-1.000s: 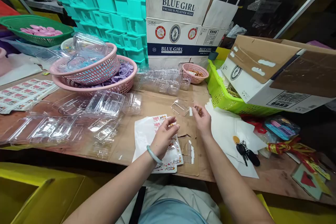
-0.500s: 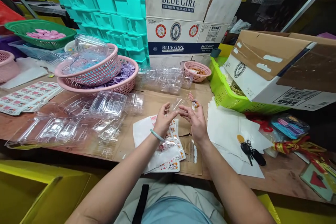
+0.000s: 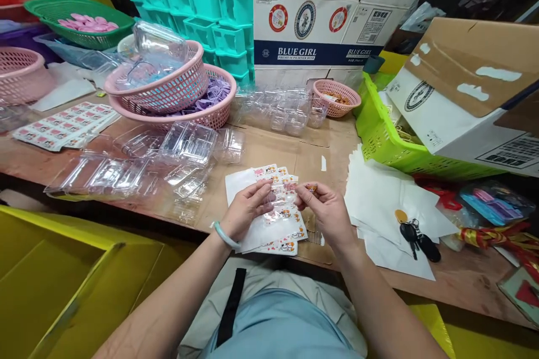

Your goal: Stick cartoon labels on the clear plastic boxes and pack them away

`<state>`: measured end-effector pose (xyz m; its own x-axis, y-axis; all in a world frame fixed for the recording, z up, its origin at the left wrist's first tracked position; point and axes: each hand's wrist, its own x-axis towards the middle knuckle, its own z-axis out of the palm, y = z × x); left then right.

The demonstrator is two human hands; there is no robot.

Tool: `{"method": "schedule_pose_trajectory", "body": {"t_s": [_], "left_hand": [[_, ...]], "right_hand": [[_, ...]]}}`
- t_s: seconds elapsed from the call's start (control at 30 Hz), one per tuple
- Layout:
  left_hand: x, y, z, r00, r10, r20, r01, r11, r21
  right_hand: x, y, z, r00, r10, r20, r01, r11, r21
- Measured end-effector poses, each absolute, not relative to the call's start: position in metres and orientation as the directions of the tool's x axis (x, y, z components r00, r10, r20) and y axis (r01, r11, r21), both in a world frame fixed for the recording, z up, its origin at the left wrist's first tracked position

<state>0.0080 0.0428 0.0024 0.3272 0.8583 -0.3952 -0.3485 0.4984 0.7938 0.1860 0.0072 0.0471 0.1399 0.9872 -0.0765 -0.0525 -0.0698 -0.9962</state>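
Note:
Over the sticker sheets, my left hand, with a pale green bangle on its wrist, has its fingers closed on a small clear plastic box. The box is see-through, so its outline is hard to make out. At the box's right side my right hand pinches a small printed sticker, partly hidden by the fingers. Beneath both hands lie several white sticker sheets printed with orange-and-white cartoon animals and pink lettering.
Clear plastic boxes lie at left and more stand behind. Pink baskets hold blue and purple pieces; a small pink basket holds orange-brown items. White papers with keys lie at right, near a lime-green basket and carton.
Both hands have come lower over the sticker sheets, with the box between them. The sticker that stood above my right fingers is now down beside the box. The head view has tilted down.

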Motion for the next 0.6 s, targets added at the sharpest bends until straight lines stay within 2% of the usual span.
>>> {"method": "schedule_pose_trajectory", "body": {"t_s": [0.17,0.4,0.6], "left_hand": [[0.011,0.041,-0.003,0.339,0.864,-0.372,-0.365,0.485,0.794],[0.011,0.036,-0.004,0.347,0.865,-0.362,-0.377,0.482,0.791],[0.011,0.037,-0.004,0.331,0.871,-0.362,-0.387,0.475,0.790]], "right_hand": [[0.181,-0.001,0.038,0.161,0.974,-0.160,-0.019,-0.159,-0.987],[0.178,-0.009,0.042,0.159,0.970,-0.182,0.116,-0.202,-0.973],[0.174,-0.008,0.046,0.150,0.956,-0.251,0.113,-0.268,-0.957]]}}
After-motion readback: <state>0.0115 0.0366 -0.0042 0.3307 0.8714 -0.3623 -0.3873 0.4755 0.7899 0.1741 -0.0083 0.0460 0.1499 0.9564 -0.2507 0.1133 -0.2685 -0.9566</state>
